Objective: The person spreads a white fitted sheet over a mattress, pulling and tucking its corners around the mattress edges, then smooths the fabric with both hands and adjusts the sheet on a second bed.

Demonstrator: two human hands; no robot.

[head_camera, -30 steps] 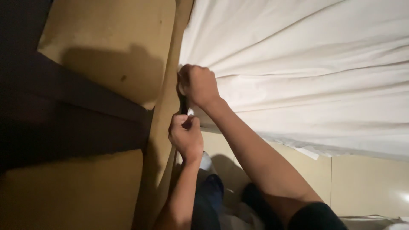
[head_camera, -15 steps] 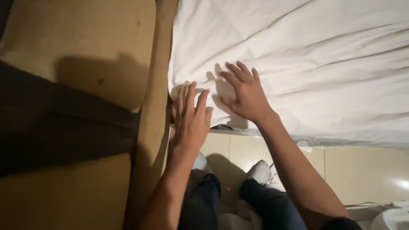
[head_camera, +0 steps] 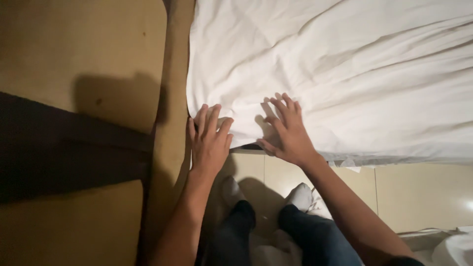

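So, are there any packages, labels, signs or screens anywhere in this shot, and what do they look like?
None that I can see.
White sheet: wrinkled, covers the bed at upper right; no tag or label shows on it.
Left hand and right hand: flat on the sheet's corner, holding nothing.
Headboard panel: tan padding with a dark band, plain, on the left.
Floor tiles: beige, unmarked.

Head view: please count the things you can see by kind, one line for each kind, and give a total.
Hands: 2, left hand and right hand, both flat on the sheet corner
White sheet: 1
White socks: 2
Padded headboard: 1
Total: 6
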